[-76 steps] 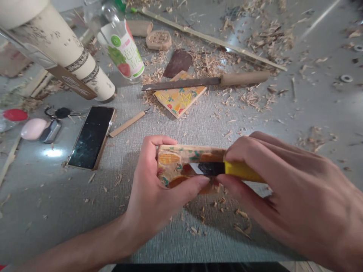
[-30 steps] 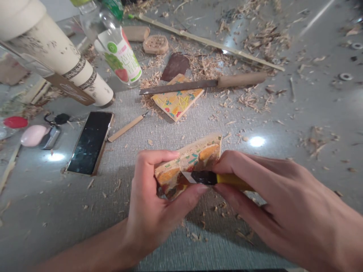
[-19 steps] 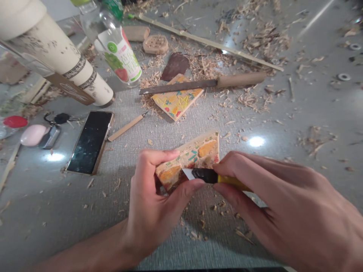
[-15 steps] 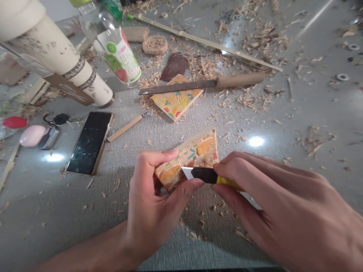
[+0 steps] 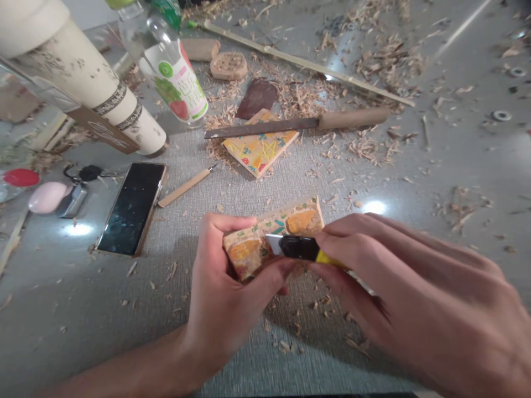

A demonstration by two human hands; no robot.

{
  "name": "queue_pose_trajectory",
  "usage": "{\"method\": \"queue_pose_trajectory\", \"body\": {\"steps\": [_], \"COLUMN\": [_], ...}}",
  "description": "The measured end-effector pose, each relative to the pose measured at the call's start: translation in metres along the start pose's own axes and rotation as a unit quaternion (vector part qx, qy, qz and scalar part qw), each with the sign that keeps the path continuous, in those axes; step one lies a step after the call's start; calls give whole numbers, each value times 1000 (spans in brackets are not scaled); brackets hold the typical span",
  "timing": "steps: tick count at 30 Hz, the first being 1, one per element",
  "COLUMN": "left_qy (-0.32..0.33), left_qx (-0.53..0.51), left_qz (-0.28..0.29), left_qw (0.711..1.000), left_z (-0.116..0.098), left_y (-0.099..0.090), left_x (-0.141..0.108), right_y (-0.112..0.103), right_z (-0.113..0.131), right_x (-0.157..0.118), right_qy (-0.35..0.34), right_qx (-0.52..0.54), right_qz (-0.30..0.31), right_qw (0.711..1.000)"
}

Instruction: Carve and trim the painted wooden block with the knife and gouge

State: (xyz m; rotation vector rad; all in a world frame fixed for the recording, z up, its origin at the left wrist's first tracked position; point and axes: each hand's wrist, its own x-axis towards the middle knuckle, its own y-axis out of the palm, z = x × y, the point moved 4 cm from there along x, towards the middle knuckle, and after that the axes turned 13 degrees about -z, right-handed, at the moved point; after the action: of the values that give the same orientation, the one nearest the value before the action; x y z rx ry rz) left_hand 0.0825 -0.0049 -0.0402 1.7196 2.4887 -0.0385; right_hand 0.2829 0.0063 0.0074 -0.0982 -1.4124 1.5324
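Note:
Between the thumb and fingers of my left hand (image 5: 232, 282) is a painted wooden block (image 5: 305, 220), patterned with orange, green and red patches and tilted toward me. My right hand (image 5: 398, 282) is closed around a utility knife (image 5: 301, 247) with a black front and a yellow body. Its short blade points left and lies over the block's painted face, close to my left thumb. Whether the edge touches the wood I cannot tell. My right palm hides most of the knife's body.
Beyond the block lies a file (image 5: 269, 127) with a wooden handle, across a second painted piece (image 5: 258, 155). A carving tool (image 5: 186, 187), a phone (image 5: 131, 210), a juice bottle (image 5: 178, 83) and a tall cup (image 5: 120, 105) stand or lie leftward. Wood shavings (image 5: 385, 61) litter the table.
The block has turned slightly in my left hand, so its painted face shows more. The knife's blade has shifted a little upward on it. Both hands keep their hold.

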Motion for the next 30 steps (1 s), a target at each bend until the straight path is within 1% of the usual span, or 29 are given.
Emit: {"method": "queue_pose_trajectory", "body": {"steps": [2, 5, 10, 14, 19, 22, 27, 30], "left_qy": [2, 11, 31, 51, 53, 61, 67, 68], "left_qx": [13, 22, 7, 28, 34, 35, 7, 17], "left_qz": [-3, -8, 5, 6, 6, 14, 21, 14], "left_qw": [1000, 1000, 999, 998, 998, 997, 998, 997], "left_z": [0, 0, -2, -4, -3, -4, -6, -6], "left_y": [-1, -3, -3, -3, -6, -4, -1, -3], "left_x": [0, 0, 0, -1, 0, 0, -1, -1], "right_y": [-1, 1, 2, 4, 3, 3, 4, 5], "right_z": [-2, -3, -5, -4, -4, -3, -3, -4], "right_x": [3, 5, 5, 6, 5, 5, 6, 5], "right_qy": [10, 12, 7, 11, 11, 12, 8, 10], "right_qx": [8, 25, 35, 41, 43, 44, 46, 46], "right_qz": [-5, 15, 22, 26, 24, 21, 24, 26], "right_qw": [1000, 1000, 999, 999, 999, 999, 999, 999]}}
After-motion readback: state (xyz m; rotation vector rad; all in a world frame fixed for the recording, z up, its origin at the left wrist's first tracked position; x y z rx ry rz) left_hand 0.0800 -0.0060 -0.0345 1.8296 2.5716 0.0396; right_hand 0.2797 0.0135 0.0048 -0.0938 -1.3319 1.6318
